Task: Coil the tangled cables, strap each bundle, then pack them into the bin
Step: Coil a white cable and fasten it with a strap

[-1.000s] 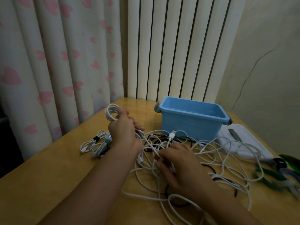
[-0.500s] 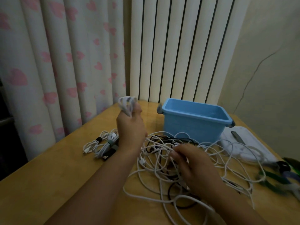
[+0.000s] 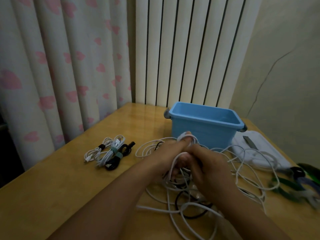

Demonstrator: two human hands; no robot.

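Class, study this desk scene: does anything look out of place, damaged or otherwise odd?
Mainly the tangle of loose cables sprawled on the table in front of the blue bin, unlike the three strapped bundles lying neatly to the left. A thin dark crack-like line also runs across the wall at right.

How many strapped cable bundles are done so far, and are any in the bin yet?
3, side by side on the table left of the hands: a small white bundle, a larger white bundle, a black bundle. None visible in the blue bin, though its floor is partly hidden.
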